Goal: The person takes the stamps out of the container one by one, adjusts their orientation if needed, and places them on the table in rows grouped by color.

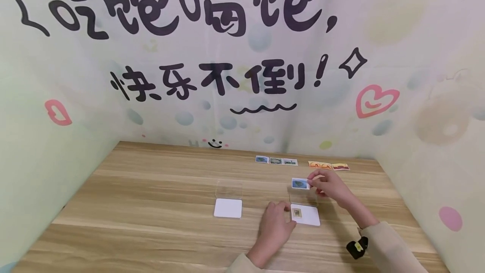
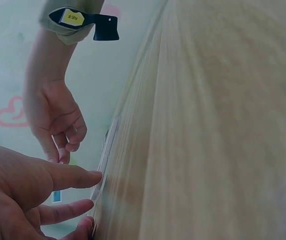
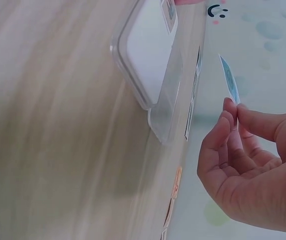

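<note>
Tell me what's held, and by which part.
Right hand pinches a blue stamp by its right end. Left hand touches a case at its left edge; grip unclear.

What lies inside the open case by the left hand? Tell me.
The case holds a white insert with one small brownish stamp on it, near the left hand. What lies beneath either is covered.

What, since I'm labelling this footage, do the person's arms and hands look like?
The left hand and right hand are bare. The left sleeve and right sleeve are beige; on the right cuff sits a black mount with a squarish end and a yellow label bearing dark marks.
</note>
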A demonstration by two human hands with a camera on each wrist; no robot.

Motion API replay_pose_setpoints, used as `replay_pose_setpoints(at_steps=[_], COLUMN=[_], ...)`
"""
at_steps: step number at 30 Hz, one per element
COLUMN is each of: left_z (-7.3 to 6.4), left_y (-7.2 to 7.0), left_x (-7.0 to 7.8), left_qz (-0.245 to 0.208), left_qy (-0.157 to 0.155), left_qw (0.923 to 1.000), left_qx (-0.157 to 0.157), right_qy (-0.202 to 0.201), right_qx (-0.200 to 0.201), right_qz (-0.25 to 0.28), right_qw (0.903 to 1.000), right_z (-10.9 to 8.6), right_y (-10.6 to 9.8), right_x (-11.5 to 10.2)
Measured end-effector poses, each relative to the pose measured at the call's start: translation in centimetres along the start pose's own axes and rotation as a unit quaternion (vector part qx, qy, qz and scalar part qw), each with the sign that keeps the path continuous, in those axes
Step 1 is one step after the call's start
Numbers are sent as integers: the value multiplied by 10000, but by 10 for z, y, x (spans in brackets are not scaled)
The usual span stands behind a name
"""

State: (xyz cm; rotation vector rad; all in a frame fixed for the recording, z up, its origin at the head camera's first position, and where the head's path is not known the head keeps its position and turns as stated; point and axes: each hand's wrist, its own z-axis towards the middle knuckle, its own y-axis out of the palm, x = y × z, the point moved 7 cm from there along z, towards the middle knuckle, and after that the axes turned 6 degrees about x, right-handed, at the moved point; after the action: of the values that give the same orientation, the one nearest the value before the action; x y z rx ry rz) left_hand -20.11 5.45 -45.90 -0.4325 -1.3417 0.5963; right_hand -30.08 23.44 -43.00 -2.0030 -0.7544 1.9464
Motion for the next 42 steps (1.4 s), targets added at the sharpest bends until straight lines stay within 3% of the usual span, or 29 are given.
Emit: replay_pose_setpoints(at_steps=[9, 28, 42], left_z=[0, 1, 1], left_y=[-1, 0, -1], left_x=[0, 0, 2], left_qz=[-18, -30, -10], left_qy=[22, 67, 159], left_qw=[10000, 10000, 9999], left_qx=[20, -49, 60], right_qy=[-7, 311, 210], right_qx=[-74, -19, -129], right_qz=[220, 83, 76], right_qw=[9997, 9995, 9997], right_z=[6, 20, 31], right_y=[4, 8, 11], right_x=[-5, -4, -8])
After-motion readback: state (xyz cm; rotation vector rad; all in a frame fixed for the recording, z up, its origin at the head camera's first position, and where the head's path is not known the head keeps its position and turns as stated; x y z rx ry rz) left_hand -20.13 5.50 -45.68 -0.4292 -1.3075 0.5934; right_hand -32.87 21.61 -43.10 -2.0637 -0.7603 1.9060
